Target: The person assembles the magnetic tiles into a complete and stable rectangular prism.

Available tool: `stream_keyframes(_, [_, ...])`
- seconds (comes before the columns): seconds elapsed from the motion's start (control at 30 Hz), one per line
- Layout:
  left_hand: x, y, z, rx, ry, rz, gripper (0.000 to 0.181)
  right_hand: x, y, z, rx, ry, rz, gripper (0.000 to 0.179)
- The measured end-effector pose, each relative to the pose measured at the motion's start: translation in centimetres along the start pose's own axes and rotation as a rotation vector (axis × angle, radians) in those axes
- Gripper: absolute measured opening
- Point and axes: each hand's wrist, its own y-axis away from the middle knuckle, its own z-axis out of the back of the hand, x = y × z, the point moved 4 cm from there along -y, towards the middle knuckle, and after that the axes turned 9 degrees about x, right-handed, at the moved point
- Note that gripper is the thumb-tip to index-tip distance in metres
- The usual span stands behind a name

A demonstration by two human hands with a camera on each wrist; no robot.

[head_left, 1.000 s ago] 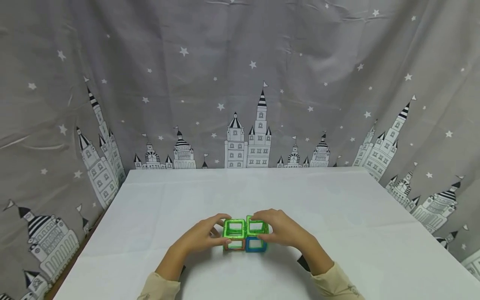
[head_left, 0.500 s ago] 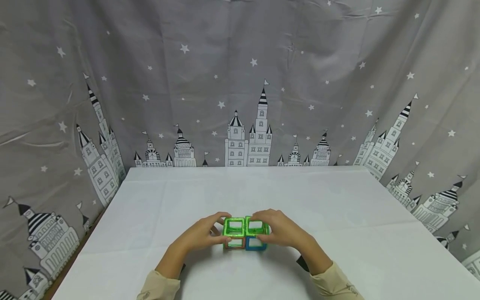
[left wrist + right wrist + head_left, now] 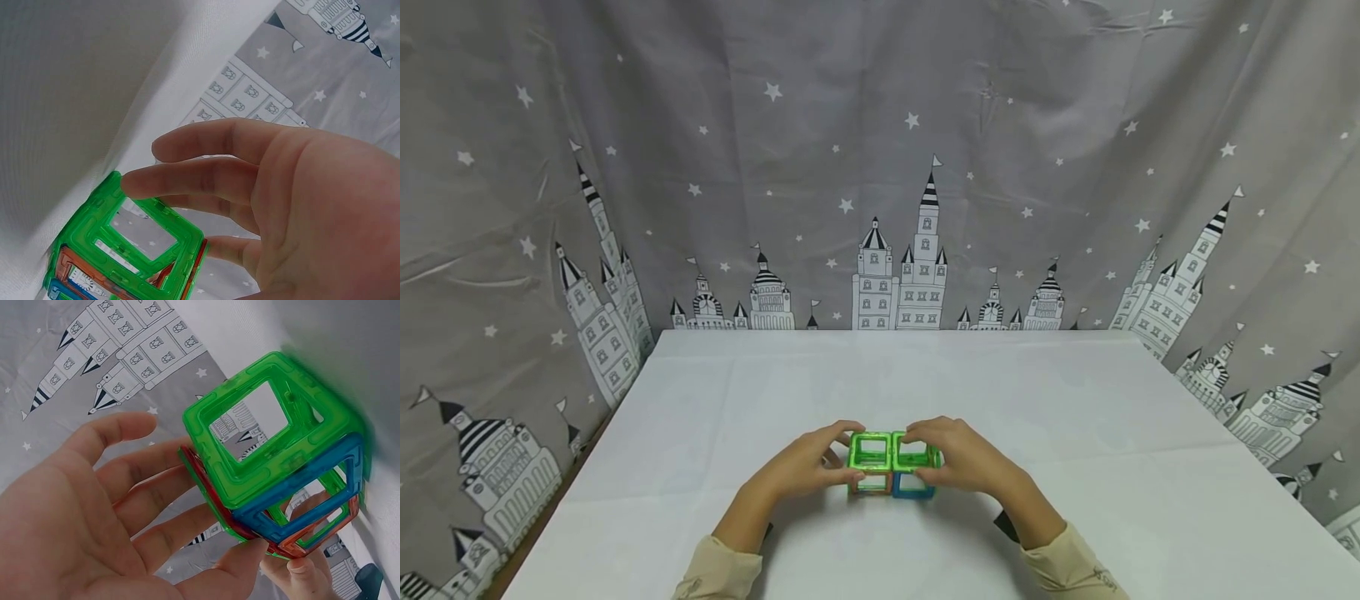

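Two hollow cubes of see-through magnetic tiles stand side by side on the white table, sides together. The left cube has a green top and an orange front tile; the right cube has a green top and a blue front tile. Red shows on the outer sides. My left hand holds the left cube, thumb at the front edge and fingertips at the top's far corner. Around the right cube, my right hand has its thumb at the front and fingers along the red side and far edge.
A white cloth covers the table. Behind it and along both sides hangs a grey curtain printed with castles and stars. Dark pieces of the wrist gear show under the wrists.
The left cube has shifted slightly away from me, so the two green tops now line up along their far edges. Both hands keep their hold. The head view has tilted a little.
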Motion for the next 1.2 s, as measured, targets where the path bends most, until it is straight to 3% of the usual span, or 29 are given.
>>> stream_keyframes(0.83, [-0.3, -0.2, -0.1, -0.004, -0.011, -0.018, 0.066, -0.4, 0.5, -0.1, 0.062, -0.05, -0.046, 0.043])
stream_keyframes(1.03, [-0.3, -0.2, -0.2, 0.002, -0.023, -0.026, 0.066, -1.5, 1.1, -0.1, 0.094, -0.214, -0.163, 0.069])
stream_keyframes(1.2, [-0.4, -0.2, -0.1, 0.001, -0.027, -0.02, 0.067, -2.1, 1.3, -0.3, 0.145, -0.369, -0.24, 0.077])
